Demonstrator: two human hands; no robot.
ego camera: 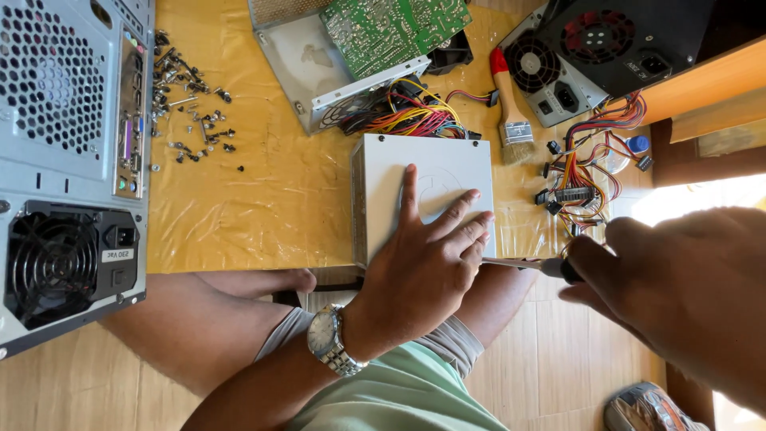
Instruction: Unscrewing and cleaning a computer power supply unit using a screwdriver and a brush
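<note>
At nine o'clock in my view stands a grey computer case [68,160] with its back panel toward me, its fan grille low and its port strip along the right edge. Just past it, toward eleven o'clock, a scatter of small dark screws [187,108] lies on the yellow-covered worktop [263,199]. At twelve o'clock sits an opened metal housing [319,68] with a green circuit board [395,28] tilted over it, and a bundle of red, yellow and black wires [415,116] spills from it toward the centre.

At the centre, at the worktop's near edge, lies the grey power supply box [423,195]. My left hand [423,271] lies flat on its top, fingers spread and pointing to one o'clock; this grip is open and only presses, closing on nothing. A metal watch [331,339] is on that wrist.

At one o'clock a paintbrush [511,104] with a red and wooden handle lies just beside the box, and beyond it two more power supplies [594,56] are stacked, with a loose wire harness [586,172] trailing below them.

At three o'clock my right hand [678,287] is wrapped tightly round the dark handle of a screwdriver [531,264], its shaft lying level and its tip meeting the box's near right side, right by my left fingertips
</note>
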